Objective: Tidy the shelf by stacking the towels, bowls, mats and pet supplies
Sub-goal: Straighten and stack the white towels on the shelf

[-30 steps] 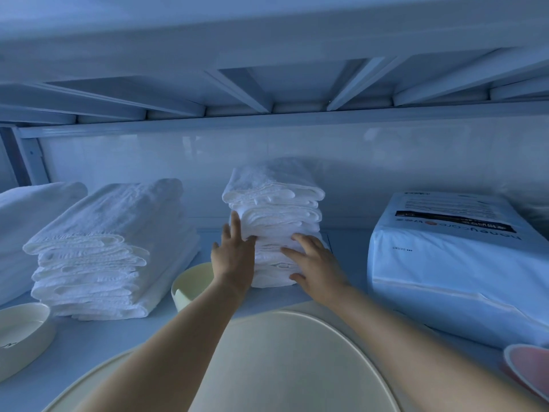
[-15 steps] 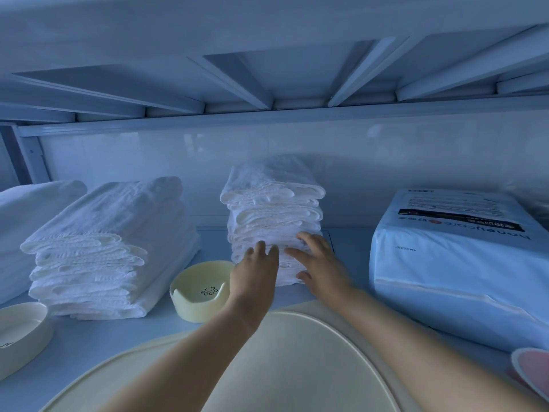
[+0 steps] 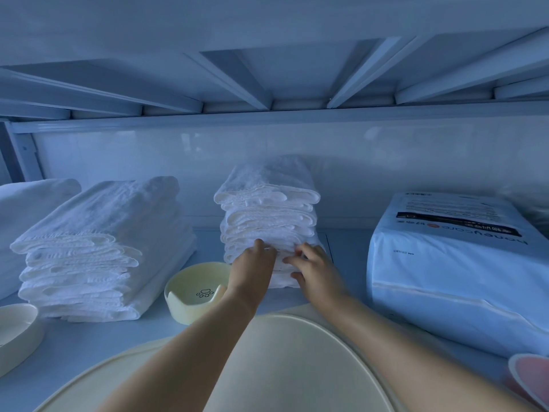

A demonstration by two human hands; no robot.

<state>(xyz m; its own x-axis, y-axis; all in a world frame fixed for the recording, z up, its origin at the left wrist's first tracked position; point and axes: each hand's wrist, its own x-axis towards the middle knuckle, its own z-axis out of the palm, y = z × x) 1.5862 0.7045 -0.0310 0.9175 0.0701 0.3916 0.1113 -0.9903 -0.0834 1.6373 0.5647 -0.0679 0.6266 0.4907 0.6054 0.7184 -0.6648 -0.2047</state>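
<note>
Dim shelf (image 3: 89,346): right hand (image 3: 316,270) released, flat against middle towel stack (image 3: 267,209); left hand (image 3: 252,264) fingertips hidden, grip unclear.

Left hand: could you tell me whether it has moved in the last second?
Yes: the left hand slid rightward from the left edge of the folded white towel stack onto its front.

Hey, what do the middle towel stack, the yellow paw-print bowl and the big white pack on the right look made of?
Middle towel stack: soft woven cloth, probably cotton, matte, with crinkled folded edges. Yellow paw-print bowl: smooth moulded plastic or glazed ceramic; unclear which. White pack: thin plastic film, slightly glossy, creased, printed.
</note>
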